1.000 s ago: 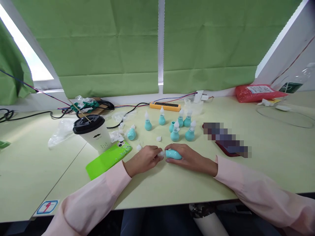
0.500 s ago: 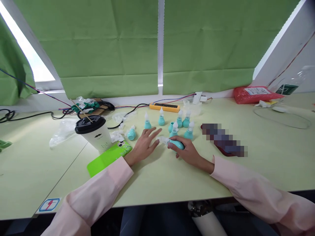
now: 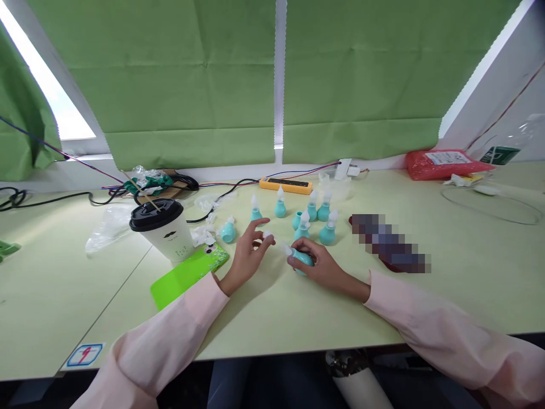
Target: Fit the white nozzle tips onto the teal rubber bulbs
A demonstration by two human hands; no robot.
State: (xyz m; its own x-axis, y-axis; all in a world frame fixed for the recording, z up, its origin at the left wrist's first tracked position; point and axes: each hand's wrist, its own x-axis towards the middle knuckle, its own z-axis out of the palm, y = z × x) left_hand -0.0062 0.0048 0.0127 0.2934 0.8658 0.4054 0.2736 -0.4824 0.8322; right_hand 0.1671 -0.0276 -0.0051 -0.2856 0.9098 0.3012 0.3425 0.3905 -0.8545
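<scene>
Pinching a small white piece [image 3: 267, 234] near its fingertips, the left hand [image 3: 244, 258] sits to the left of the teal bulb [image 3: 304, 259], with its index finger stretched out. The right hand [image 3: 327, 268] is wrapped around that bulb, its clear tip [image 3: 286, 248] angled toward the left hand; the two hands are apart. The white piece looks small and only lightly gripped, so a slight loosening of the fingers could drop it. Squeezing the bulb too hard might turn it or push its tip askew; whether the bulb touches the tabletop [image 3: 272, 324], I cannot tell.

Just beyond the bulb, several teal bulbs with pale tips stand close together around an open bulb [image 3: 297, 221]. Lifting or swinging the right hand forward could knock the nearest one [image 3: 302, 232] over, their tops being tall and narrow. To the left of the bulb, past the left hand, a tilted bulb [image 3: 228, 232] could roll if brushed. Farther left, a green phone [image 3: 189, 275] and a lidded cup [image 3: 172, 241] lie near the left forearm; a wide sweep of that sleeve [image 3: 170, 329] might nudge the phone into the cup and spill it.
</scene>
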